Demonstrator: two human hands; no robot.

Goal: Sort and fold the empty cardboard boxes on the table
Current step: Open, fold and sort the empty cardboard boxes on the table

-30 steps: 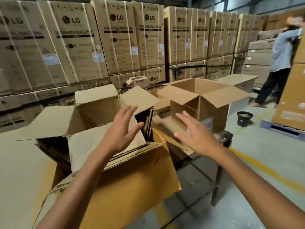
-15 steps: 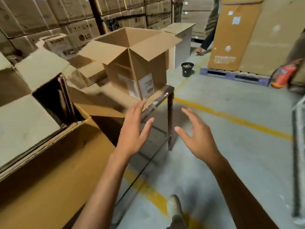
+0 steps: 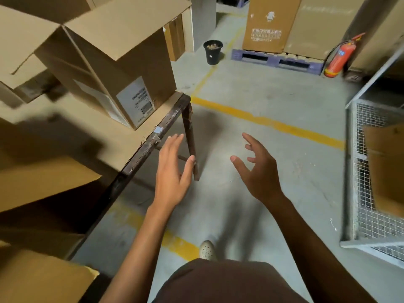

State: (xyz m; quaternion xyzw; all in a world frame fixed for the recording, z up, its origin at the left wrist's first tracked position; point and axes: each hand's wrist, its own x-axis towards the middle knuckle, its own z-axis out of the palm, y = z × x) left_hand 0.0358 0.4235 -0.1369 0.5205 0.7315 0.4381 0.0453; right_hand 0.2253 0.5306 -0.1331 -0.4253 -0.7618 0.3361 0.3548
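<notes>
1. Both hands are up in front and empty. The left hand [image 3: 172, 171] has its fingers straight and together, thumb out to the side, gripping nothing.
2. The right hand [image 3: 260, 171] is spread wide with loosely bent fingers, over the floor and well apart from any cardboard.
3. Just past the left hand's fingertips is a dark corner leg [image 3: 190, 138]. It belongs to the surface [image 3: 72, 136], which runs off to that hand's left.
4. Above and left of the left hand, the open cardboard box [image 3: 122, 68] stands upright near the surface's corner, flaps spread, with a white label [image 3: 136, 101] facing us.
5. Further left there's a smaller box [image 3: 21, 68], blurred.
6. Ahead of both hands a yellow line [image 3: 262, 121] crosses the floor. Beyond it are a black bucket [image 3: 212, 52], a blue pallet [image 3: 277, 60] and a red fire extinguisher [image 3: 338, 57].
7. Right of the right hand stands a wire cage [image 3: 371, 215].
8. Below the hands, a pale shoe [image 3: 206, 250].
</notes>
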